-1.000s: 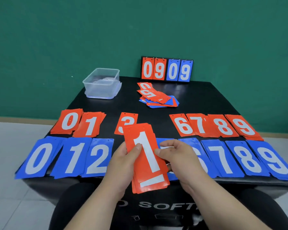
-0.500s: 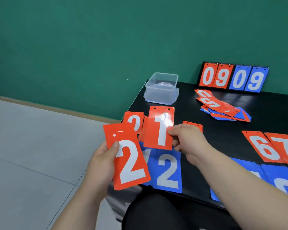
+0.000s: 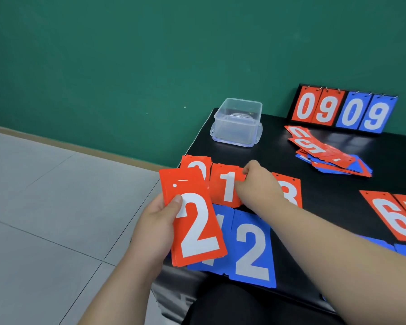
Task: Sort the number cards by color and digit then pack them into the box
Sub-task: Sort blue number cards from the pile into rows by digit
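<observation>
**Lower centre.** The left hand [image 3: 155, 228] grips the red 2 stack [image 3: 197, 221]. The thumb is pressed on its face and the other fingers are hidden behind it. The stack is held off the worktop [image 3: 326, 207], just left of the blue 2 pile [image 3: 251, 249]. Its long axis runs from upper left to lower right, tilted against the laid rows.

**Centre.** The red 0 pile [image 3: 193, 164] and the red 1 pile [image 3: 223, 188] lie flat side by side, long axes pointing up the frame. The right hand [image 3: 260, 188] rests on the red 1 pile. Its fingers [image 3: 250, 167] are curled over the pile's right edge and the thumb is on its face, pinching the top card there. This hand covers the strip of worktop between the red 1 pile and the red 3 card [image 3: 291, 191].

**Assessment.** That covered strip is judged to be the place for the red 2s. It lies to the right of and slightly above the held stack, past the red 1 pile. The right hand sits on it and is the nearer. The left hand would have to cross the red 1 pile to reach it. The stack would also need a small turn to square its long axis with the row.

**Upper centre to right.** No number card is visible in the box [image 3: 236, 123]. A loose heap [image 3: 326, 158] of cards lies to its right, so sorting is judged unfinished.
</observation>
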